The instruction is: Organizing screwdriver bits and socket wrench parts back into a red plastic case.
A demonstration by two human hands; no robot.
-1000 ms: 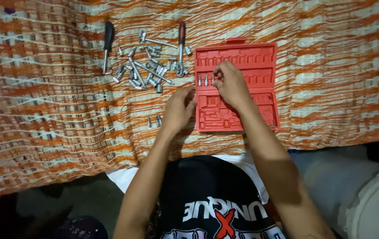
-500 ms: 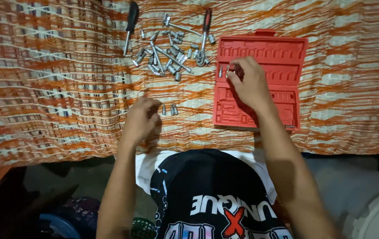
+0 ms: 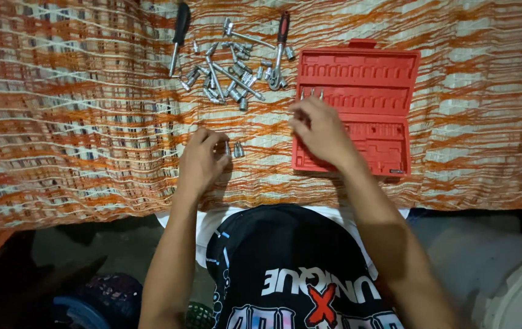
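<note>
I'm refilling the red case [image 3: 389, 91]: my left hand [image 3: 200, 161] pinches, I think, one of the loose bits [image 3: 236, 149]; my right hand [image 3: 319, 131] hovers open, ready to seat it.

Small silver bits [image 3: 235, 149] and red tool case [image 3: 358, 103]

Bits lie loose mid-frame on striped cloth; the open case lies flat at upper right.
</note>
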